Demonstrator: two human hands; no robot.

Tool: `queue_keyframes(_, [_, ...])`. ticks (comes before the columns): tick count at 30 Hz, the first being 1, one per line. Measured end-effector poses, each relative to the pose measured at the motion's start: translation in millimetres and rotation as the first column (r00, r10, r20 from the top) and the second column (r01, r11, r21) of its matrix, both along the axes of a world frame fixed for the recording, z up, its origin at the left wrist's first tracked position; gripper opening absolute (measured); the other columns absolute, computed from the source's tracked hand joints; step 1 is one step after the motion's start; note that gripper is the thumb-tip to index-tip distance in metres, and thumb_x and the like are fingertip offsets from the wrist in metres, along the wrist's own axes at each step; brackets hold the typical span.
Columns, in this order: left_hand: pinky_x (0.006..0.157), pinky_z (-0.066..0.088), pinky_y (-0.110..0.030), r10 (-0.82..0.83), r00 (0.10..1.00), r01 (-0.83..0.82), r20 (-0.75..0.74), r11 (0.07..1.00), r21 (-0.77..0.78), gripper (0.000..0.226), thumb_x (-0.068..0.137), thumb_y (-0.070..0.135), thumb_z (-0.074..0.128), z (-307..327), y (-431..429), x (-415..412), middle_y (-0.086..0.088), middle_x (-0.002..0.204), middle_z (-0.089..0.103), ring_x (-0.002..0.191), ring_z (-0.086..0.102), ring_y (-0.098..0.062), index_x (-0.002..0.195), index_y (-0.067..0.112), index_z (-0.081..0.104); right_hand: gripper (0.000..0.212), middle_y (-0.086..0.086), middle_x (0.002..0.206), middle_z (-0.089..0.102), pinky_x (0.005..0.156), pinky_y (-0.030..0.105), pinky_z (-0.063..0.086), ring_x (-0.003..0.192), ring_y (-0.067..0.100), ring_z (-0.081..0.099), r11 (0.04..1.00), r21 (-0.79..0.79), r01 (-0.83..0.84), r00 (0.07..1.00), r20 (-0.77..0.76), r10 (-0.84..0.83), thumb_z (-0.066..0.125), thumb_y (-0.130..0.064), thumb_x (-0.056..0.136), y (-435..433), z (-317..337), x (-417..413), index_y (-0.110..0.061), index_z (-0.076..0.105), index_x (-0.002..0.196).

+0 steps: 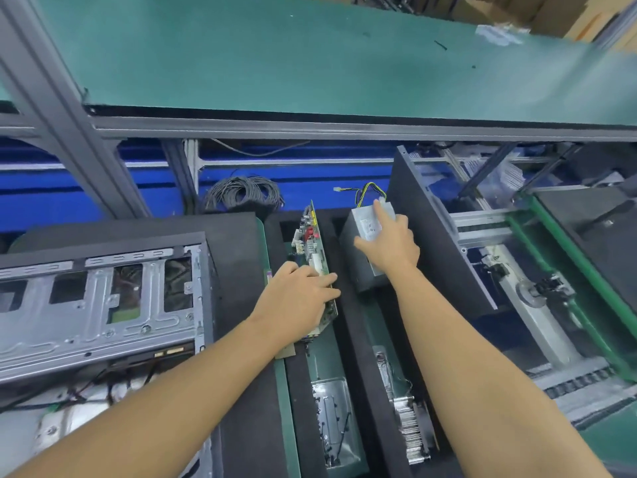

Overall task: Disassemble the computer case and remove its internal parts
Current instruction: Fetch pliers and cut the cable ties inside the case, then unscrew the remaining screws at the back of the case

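The opened computer case [100, 305] lies at the left with its bare metal frame showing. A green motherboard [312, 236] stands on edge in a slot of the black foam rack [248, 339]. My left hand [298, 298] grips the board's near end, fingers curled over its top edge. One slot to the right sits the grey power supply [362, 232] with its yellow and black wires [370, 191] trailing behind. My right hand [391, 241] rests on top of the supply, fingers spread along it and thumb out to the left.
A metal plate [332, 415] and a finned heatsink [412, 429] lie in the near ends of the slots. A coil of grey cable [243, 194] sits behind the rack. A green shelf [310, 60] runs overhead. A black side panel [437, 232] stands at the right.
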State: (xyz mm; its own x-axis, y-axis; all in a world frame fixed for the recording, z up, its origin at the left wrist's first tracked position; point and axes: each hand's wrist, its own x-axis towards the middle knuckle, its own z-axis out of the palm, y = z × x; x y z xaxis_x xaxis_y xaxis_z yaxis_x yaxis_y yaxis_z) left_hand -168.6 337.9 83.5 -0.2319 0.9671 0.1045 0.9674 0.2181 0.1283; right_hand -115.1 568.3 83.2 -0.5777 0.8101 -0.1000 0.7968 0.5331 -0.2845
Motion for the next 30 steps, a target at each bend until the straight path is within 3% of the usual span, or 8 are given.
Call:
queue_keyframes(3, [0.096,0.032,-0.035,0.001,1.000,-0.001,-0.003,1.000,-0.002,0.043,0.100,0.023,0.043,-0.8,4.6,2.8,0.014,0.155,0.042,0.126,0.050,-0.016,0.138,0.038,0.055,0.088,0.006,0.136,0.039,0.070,0.038,0.038,0.094,0.025,0.044,0.999,-0.034,0.011,0.999,0.050,-0.009,0.063,-0.056,0.077,5.9,-9.1,1.1,-0.050,0.017,0.153])
queue_keyframes(7, [0.096,0.031,-0.036,-0.018,1.000,0.018,-0.003,1.000,0.006,0.041,0.099,0.024,0.044,-1.5,12.3,8.4,0.014,0.154,0.043,0.126,0.051,-0.017,0.136,0.038,0.056,0.091,0.006,0.142,0.037,0.077,0.038,0.039,0.111,0.031,0.052,0.997,-0.081,0.019,0.996,0.083,-0.012,0.063,-0.059,0.077,3.3,-30.0,16.5,-0.051,0.014,0.153])
queue_keyframes(16, [0.097,0.035,-0.038,-0.018,0.999,0.017,0.029,1.000,0.022,0.041,0.100,0.023,0.045,-4.4,28.7,21.6,0.014,0.152,0.045,0.120,0.054,-0.020,0.136,0.037,0.057,0.089,0.005,0.153,0.029,0.098,0.044,0.041,0.126,0.033,0.043,0.983,-0.180,0.034,0.993,0.114,-0.013,0.068,-0.056,0.085,-8.0,-66.2,44.9,-0.045,0.016,0.157])
queue_keyframes(19, [0.096,0.036,-0.038,-0.021,0.999,0.020,0.048,0.999,0.034,0.041,0.099,0.022,0.047,-7.6,31.2,24.6,0.014,0.151,0.046,0.118,0.055,-0.021,0.135,0.036,0.058,0.084,0.006,0.168,0.007,0.113,0.045,0.028,0.141,0.036,0.030,0.979,-0.199,0.043,0.990,0.139,-0.015,0.063,-0.055,0.091,-8.6,-69.0,46.7,-0.044,0.014,0.158])
queue_keyframes(23, [0.098,0.033,-0.040,-0.025,0.999,0.024,0.048,1.000,0.009,0.045,0.098,0.023,0.046,-10.8,36.6,28.6,0.013,0.157,0.038,0.121,0.052,-0.022,0.141,0.035,0.051,0.083,0.003,0.167,-0.018,0.122,0.049,0.012,0.152,0.036,0.005,0.959,-0.277,0.055,0.975,0.222,0.008,0.054,-0.059,0.095,-9.7,-62.7,49.4,-0.044,0.003,0.159])
queue_keyframes(25, [0.100,0.033,-0.041,-0.041,0.999,0.042,0.035,0.999,-0.016,0.049,0.097,0.023,0.046,-13.3,40.2,32.4,0.012,0.159,0.033,0.123,0.048,-0.023,0.145,0.033,0.044,0.075,0.003,0.169,-0.012,0.122,0.047,0.010,0.153,0.031,0.004,0.956,-0.291,0.049,0.989,0.147,-0.006,0.053,-0.049,0.098,-12.3,-60.7,58.8,-0.038,0.012,0.160])
queue_keyframes(27, [0.102,0.030,-0.043,-0.054,0.998,0.054,0.014,0.997,-0.057,0.055,0.097,0.025,0.047,-16.7,44.7,37.5,0.010,0.163,0.024,0.128,0.043,-0.023,0.150,0.033,0.034,0.058,0.005,0.168,0.013,0.122,0.041,0.017,0.152,0.026,0.017,0.924,-0.378,0.063,0.988,-0.108,-0.112,0.048,-0.027,0.101,-15.4,-58.8,74.3,-0.025,0.031,0.157])
queue_keyframes(30, [0.102,0.029,-0.043,-0.057,0.998,0.056,-0.002,0.992,-0.111,0.060,0.097,0.025,0.047,-20.5,54.7,45.2,0.009,0.165,0.015,0.133,0.036,-0.024,0.153,0.033,0.025,0.042,-0.001,0.148,0.052,0.111,0.032,0.041,0.133,0.014,0.050,0.782,-0.614,0.106,0.798,-0.417,-0.435,0.040,-0.016,0.103,-24.7,-47.6,99.7,-0.020,0.053,0.143])
